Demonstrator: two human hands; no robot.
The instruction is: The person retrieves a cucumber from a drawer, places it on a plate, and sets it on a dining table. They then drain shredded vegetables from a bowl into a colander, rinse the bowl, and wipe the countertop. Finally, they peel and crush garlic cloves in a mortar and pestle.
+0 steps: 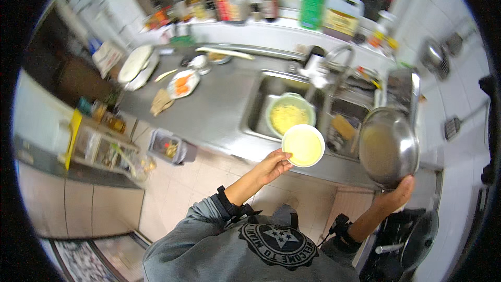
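Note:
My left hand (270, 168) grips the rim of a small white bowl (303, 145) of pale yellow liquid, above the counter's front edge. Behind it, a pale green colander (312, 110) heaped with yellow shreds (289, 118), perhaps potato, sits in the left basin of the steel sink (256, 103). On the right, my right hand (396, 196) holds a shiny metal basin (385, 147) by its near edge. The basin stands tilted over the right end of the sink, and what it contains, if anything, is unclear.
A plate (191, 88) of orange slices and a tan cloth-like item (161, 102) lie on the steel counter (219, 102). Several bottles, including a green one (312, 4), line the windowsill. A faucet (344, 66) arches over the sink. At lower right is a stove with a lidded pan (420, 239).

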